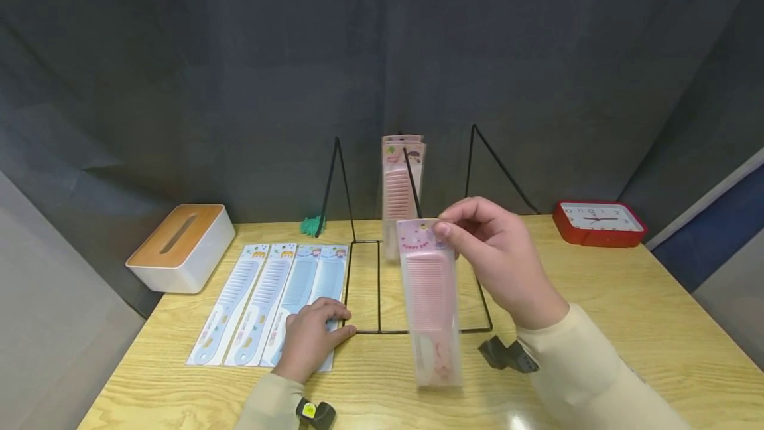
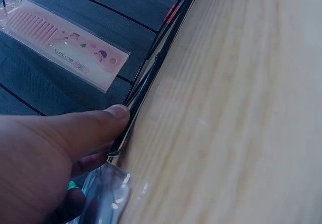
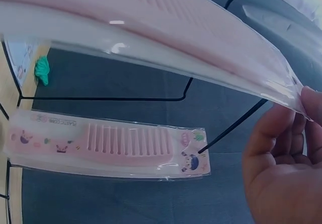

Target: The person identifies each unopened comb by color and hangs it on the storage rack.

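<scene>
My right hand (image 1: 501,257) pinches the top corner of a pink comb in a clear package (image 1: 428,304), which hangs upright in front of a black wire rack (image 1: 379,284). The rack's middle prong ends close behind this package's top edge. Farther back on that prong hang pink packaged combs (image 1: 401,194); the right wrist view shows the front comb (image 3: 131,141) side-on. At the rack's front left corner, my left hand (image 1: 313,337) grips the wire between thumb and fingers. It partly covers the blue packaged combs (image 1: 301,284) lying beside the rack.
Several blue packaged combs lie in a row at the left. Behind them stands a white tissue box (image 1: 203,251) with a wooden lid. A green bundle (image 1: 310,225) lies near the table's back edge, and a red clock (image 1: 599,223) at the back right. Two outer prongs rise from the rack.
</scene>
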